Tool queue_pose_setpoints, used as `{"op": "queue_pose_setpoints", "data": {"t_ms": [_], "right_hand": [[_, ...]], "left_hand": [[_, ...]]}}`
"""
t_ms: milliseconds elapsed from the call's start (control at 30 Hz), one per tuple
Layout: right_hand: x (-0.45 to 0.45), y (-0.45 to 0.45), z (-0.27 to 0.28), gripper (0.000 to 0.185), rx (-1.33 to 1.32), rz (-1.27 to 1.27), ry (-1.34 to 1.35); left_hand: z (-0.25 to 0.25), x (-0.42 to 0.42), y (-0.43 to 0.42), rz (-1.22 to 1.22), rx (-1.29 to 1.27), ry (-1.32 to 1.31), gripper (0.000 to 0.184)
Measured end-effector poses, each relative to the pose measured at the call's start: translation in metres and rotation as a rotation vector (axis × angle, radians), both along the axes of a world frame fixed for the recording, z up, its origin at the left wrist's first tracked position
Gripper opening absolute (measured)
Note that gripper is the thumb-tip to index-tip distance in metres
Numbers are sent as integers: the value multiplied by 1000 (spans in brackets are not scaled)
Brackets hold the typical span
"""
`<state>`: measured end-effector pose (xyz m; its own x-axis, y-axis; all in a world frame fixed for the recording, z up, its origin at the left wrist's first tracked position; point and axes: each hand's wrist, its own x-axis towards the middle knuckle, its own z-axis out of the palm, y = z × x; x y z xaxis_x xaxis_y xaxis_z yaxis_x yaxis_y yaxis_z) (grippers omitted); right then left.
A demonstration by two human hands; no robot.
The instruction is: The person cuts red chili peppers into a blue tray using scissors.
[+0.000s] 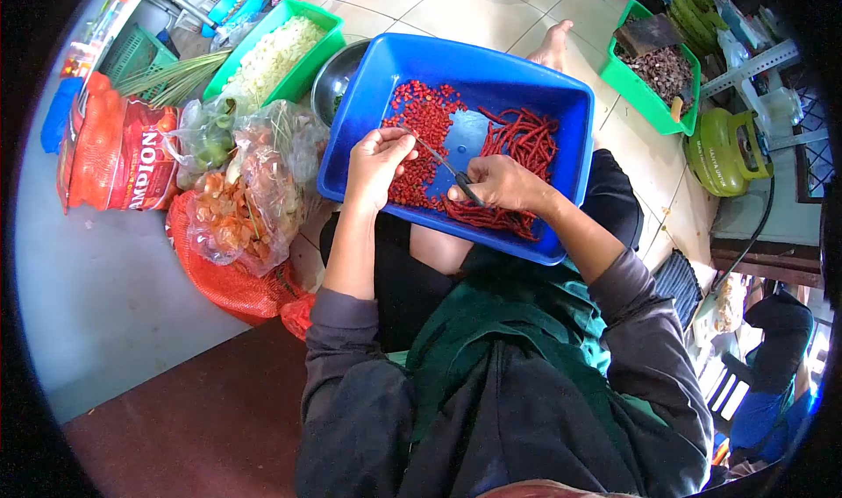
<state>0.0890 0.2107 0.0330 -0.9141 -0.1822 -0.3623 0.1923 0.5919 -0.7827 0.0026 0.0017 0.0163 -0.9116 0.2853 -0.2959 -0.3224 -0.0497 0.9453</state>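
Note:
A blue plastic basin (pixel 574 138) lies across my lap. Cut red chili pieces (pixel 417 112) cover its left part, and whole long red chilies (pixel 526 147) are heaped on the right. My right hand (pixel 502 182) grips dark-handled scissors (pixel 436 156) over the basin, blades pointing up and left. At the blade tips, my left hand (pixel 379 160) is closed in a pinch over the cut pieces; what its fingers hold is too small to make out.
On the left are a green tray (pixel 333 38) of pale chopped pieces, a metal bowl (pixel 329 81), a plastic bag of peelings (pixel 232 217) and a red net sack (pixel 110 156). A green tub (pixel 645 117) and a green gas cylinder (pixel 717 152) stand right.

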Motion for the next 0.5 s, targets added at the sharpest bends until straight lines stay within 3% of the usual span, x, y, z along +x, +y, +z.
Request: {"op": "queue_pose_setpoints", "data": {"t_ms": [500], "right_hand": [[-5, 1, 0, 64, -46, -12, -42]], "left_hand": [[-3, 1, -1, -77, -113, 32, 15]]}}
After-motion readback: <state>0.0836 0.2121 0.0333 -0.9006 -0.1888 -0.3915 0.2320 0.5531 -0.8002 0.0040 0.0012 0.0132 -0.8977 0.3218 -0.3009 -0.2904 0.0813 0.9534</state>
